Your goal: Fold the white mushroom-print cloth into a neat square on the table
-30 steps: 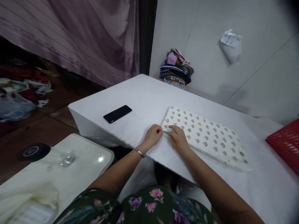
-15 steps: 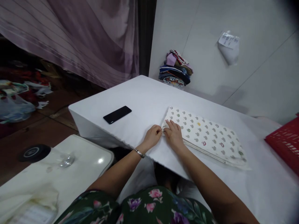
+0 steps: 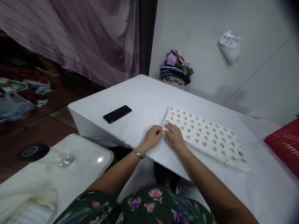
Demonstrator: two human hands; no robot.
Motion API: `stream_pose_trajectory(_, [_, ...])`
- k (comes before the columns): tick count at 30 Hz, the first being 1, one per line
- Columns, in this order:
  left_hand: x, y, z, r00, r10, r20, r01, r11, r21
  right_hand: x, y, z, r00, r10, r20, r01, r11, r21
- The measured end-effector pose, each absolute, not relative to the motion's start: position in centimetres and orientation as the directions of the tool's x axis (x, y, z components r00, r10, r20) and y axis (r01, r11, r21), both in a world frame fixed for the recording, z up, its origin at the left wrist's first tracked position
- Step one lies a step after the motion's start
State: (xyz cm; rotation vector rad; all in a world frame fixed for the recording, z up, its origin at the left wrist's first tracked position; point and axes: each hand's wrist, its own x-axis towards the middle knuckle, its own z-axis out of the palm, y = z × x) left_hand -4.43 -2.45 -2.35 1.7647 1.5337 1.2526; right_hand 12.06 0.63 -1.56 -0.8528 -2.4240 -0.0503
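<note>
A folded white cloth (image 3: 207, 135) printed with small grey, red, green and yellow mushroom shapes lies flat on the white-covered table (image 3: 140, 93). At its near left corner, my left hand (image 3: 153, 136) is closed in a pinch on the cloth's edge. My right hand (image 3: 174, 137) rests on that same corner, its thumb and fingers closed on the edge right beside the left fingertips. The exact grip of the fingertips is small and partly hidden. A metal bracelet (image 3: 138, 153) circles my left wrist.
A black phone (image 3: 117, 114) lies left of my hands. A red plastic basket (image 3: 283, 144) stands at the right edge. Folded clothes (image 3: 176, 70) are stacked beyond the table by the wall. A smaller white table (image 3: 81, 165) at lower left bears a clear container.
My right hand's fingers have drawn in slightly toward the corner edge, the index finger now lying lower. My left hand stays nearly in place. The cloth has not visibly moved.
</note>
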Motion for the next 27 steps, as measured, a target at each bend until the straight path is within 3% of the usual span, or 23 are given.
stream_pose_trajectory(19, [-4.0, -2.7, -2.4, -0.041, 0.933, 0.358, 0.583, -0.268, 0.767, 12.2, 0.6, -1.9, -0.671, 0.548, 0.499, 0.552, 0.819, -0.157])
stream_pose_trajectory(27, [-3.9, -2.8, -2.2, -0.033, 0.945, 0.324, 0.591, -0.243, 0.769, 13.5, -0.3, -1.8, -0.575, 0.670, 0.470, 0.696, 0.702, -0.149])
